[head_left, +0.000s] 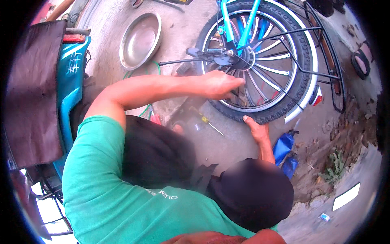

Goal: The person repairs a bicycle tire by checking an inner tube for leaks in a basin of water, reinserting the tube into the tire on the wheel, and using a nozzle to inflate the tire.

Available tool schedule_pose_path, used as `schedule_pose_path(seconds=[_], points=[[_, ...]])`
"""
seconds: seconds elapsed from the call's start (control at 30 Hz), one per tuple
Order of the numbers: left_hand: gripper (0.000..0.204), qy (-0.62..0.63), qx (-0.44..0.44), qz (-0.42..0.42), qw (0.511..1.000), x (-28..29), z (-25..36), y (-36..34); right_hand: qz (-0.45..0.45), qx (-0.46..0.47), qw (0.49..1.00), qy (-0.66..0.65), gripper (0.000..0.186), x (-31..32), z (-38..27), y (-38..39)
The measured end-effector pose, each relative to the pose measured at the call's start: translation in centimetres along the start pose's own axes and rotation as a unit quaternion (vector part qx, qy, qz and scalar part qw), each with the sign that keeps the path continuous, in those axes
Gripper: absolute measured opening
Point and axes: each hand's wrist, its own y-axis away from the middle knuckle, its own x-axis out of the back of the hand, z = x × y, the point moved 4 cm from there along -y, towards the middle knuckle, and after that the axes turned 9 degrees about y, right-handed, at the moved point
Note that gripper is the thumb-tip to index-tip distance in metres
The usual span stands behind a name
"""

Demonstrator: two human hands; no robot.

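In front of me is a bicycle wheel with a black knobbly tyre (pixel 264 118), pale flat spokes (pixel 272 57) and a bright blue frame (pixel 245 36). My left hand (pixel 221 84) reaches across from the left to the spokes near the hub (pixel 243 61). Its fingers are curled, and what they may hold is hidden and blurred. At the lower rim, my right hand (pixel 258 132) grips the tyre, its thumb on the near side and its fingers mostly hidden. Below the wheel a screwdriver (pixel 205 120) with a yellow handle lies on the ground.
A metal basin (pixel 141 40) sits at the upper left, near a green cord (pixel 157 69). Left of me stands a turquoise cart (pixel 70 85) with a brown cover (pixel 34 93). A blue bag (pixel 284 144) is beside my right forearm. The rack (pixel 325 53) and a sandal (pixel 360 61) are farther right.
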Motion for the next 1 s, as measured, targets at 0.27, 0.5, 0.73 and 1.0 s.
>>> schedule_pose_path(seconds=[0.27,0.5,0.73,1.0], points=[[0.045,-0.027,0.09,0.073,0.993,1.7,-7.5,13.5,0.036,-0.047,0.998,0.02,0.069,0.1,3.0,0.0],[0.027,0.023,0.106,0.167,0.98,-2.2,-12.0,19.7,-0.007,-0.046,0.999,-0.007,0.074,0.2,2.3,-0.1],[0.022,0.108,0.066,0.205,0.971,-0.5,-8.7,20.3,0.004,-0.091,0.996,-0.023,0.068,0.1,1.5,0.4],[0.028,0.38,0.024,0.169,0.909,9.2,0.2,15.4,0.005,-0.062,0.998,-0.024,0.064,0.2,1.7,0.3]])
